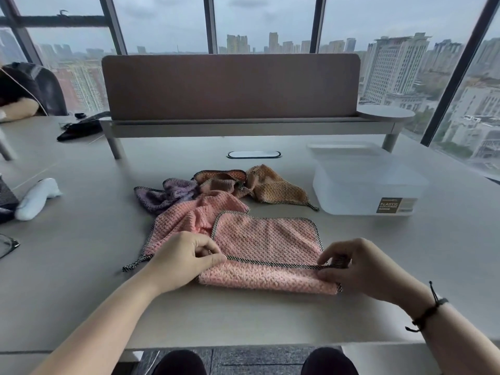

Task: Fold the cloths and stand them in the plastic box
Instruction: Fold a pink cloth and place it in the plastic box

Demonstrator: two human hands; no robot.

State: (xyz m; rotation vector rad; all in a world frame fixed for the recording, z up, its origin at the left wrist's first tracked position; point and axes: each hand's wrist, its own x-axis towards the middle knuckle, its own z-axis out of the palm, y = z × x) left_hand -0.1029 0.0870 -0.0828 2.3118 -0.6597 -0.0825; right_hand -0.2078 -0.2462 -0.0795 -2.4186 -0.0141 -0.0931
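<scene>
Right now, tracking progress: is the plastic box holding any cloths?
Empty: the plastic box shows nothing inside through its clear walls; its lid lies behind it.

Both bare forearms come in from the bottom corners; left hand (186,259) and right hand (359,266) sit mid-frame, fingers curled, pinching. Cord bracelet (427,312) on right wrist.

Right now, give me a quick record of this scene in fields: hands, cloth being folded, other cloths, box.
left hand: pinches the trimmed edge of the pink cloth
right hand: pinches the same edge at its other end
pink cloth: near part folded over, flat on the table
second pink cloth: unfolded, partly under it
purple cloth: crumpled, behind
orange cloth: crumpled, behind
box: far right, no cloth inside
</scene>
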